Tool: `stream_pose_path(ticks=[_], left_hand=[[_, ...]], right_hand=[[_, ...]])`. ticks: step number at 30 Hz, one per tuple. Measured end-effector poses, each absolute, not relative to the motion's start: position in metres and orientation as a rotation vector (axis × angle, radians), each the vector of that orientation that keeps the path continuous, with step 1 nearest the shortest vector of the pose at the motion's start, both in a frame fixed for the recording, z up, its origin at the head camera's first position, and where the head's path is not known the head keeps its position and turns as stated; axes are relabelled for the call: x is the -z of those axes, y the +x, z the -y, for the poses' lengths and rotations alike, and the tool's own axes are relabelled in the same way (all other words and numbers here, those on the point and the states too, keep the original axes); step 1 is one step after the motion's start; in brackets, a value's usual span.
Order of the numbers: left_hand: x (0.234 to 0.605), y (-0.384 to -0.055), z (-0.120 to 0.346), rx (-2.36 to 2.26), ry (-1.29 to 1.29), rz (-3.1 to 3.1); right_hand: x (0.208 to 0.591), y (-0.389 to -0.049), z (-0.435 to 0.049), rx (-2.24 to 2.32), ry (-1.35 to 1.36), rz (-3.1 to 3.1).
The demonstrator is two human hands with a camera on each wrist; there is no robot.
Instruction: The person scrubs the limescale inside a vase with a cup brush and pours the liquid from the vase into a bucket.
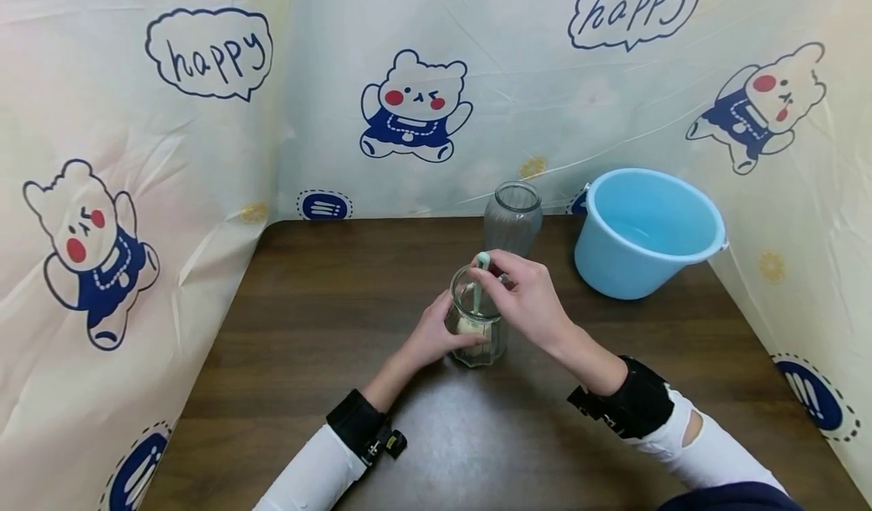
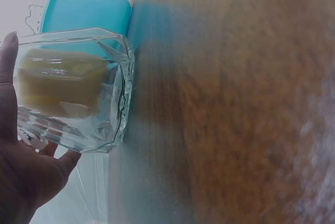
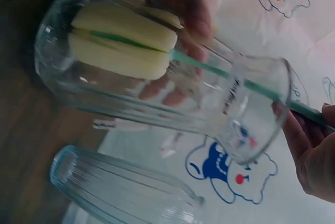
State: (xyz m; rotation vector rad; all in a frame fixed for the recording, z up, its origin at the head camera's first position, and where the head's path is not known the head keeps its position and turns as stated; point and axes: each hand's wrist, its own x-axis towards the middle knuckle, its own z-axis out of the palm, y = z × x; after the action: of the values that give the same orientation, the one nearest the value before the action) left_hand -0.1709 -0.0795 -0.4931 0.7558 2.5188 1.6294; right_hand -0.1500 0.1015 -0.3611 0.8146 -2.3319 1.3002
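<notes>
A clear glass vase (image 1: 480,356) stands on the table, its faceted base near the tabletop in the left wrist view. My left hand (image 1: 432,334) grips it from the left side, thumb across the front. Inside the vase is a sponge cup brush, its pale yellow sponge head (image 3: 123,59) low in the body. The brush's mint green handle (image 1: 478,295) runs up through the mouth. Above the rim, my right hand (image 1: 527,299) pinches the top of that handle between thumb and fingers.
Behind the vase stands a second ribbed glass vase (image 1: 511,223). A light blue bucket (image 1: 640,231) is at the back right of the brown wooden table (image 1: 306,329). Printed cloth (image 1: 511,117) hangs around the table's back and sides.
</notes>
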Motion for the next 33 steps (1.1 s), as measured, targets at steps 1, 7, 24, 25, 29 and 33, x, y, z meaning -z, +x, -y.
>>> stream_pose_path(ticks=[1,7,24,25,29,33], left_hand=[[0.498,-0.173,0.080,-1.623,0.750,-2.526],[0.502,-0.176,0.080,-1.605,0.732,-2.544],[0.505,-0.177,0.078,-1.591,0.724,-2.553],[0.505,-0.177,0.078,-1.595,0.726,-2.549],[0.503,-0.176,0.078,-1.603,0.710,-2.537],[0.498,-0.172,0.077,-1.630,0.693,-2.525]], right_hand=[[0.359,-0.150,-0.102,-1.294,0.814,2.319],[0.355,-0.152,-0.105,-1.299,0.770,2.299],[0.358,-0.152,-0.109,-1.305,0.709,2.337],[0.358,-0.151,-0.109,-1.308,0.701,2.337],[0.363,-0.149,-0.106,-1.335,0.694,2.341],[0.357,-0.141,-0.101,-1.359,0.692,2.365]])
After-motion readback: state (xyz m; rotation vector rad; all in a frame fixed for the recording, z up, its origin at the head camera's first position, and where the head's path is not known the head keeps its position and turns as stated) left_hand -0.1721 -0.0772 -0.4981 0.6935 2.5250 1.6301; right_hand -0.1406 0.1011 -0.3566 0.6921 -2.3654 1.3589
